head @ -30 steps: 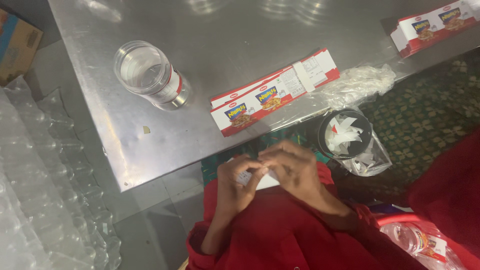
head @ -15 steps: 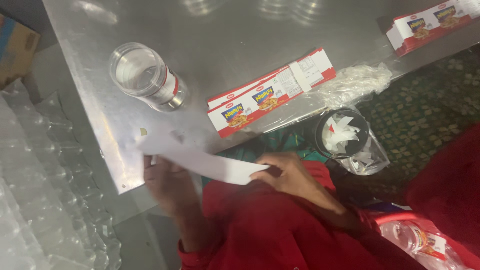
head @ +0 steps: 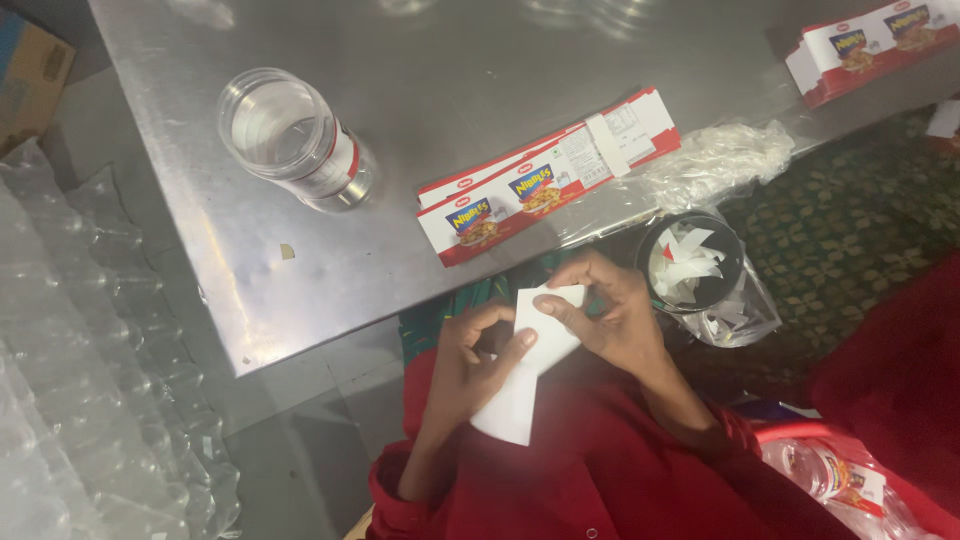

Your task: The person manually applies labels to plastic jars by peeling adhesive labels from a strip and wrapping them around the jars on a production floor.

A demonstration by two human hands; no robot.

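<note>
A white strip of paper, the back of a label (head: 530, 372), is held below the table's edge, over my lap. My left hand (head: 468, 362) grips its left side with the thumb on top. My right hand (head: 612, 312) pinches its upper end with the fingertips. Just above my hands, a stack of red and white printed labels (head: 545, 187) lies on the steel table (head: 450, 70). An open clear plastic jar with a red and white label (head: 295, 140) stands on the table to the left.
A black cup holding white paper scraps (head: 690, 262) sits in a clear bag to my right. Crumpled clear plastic (head: 715, 160) lies by the labels. Another label stack (head: 870, 45) is at the far right. Bubble wrap (head: 70, 340) covers the left floor.
The strip was stretched out flat between my hands, left hand far left. Now my hands have come together and the strip hangs nearly upright, pinched at its top.
</note>
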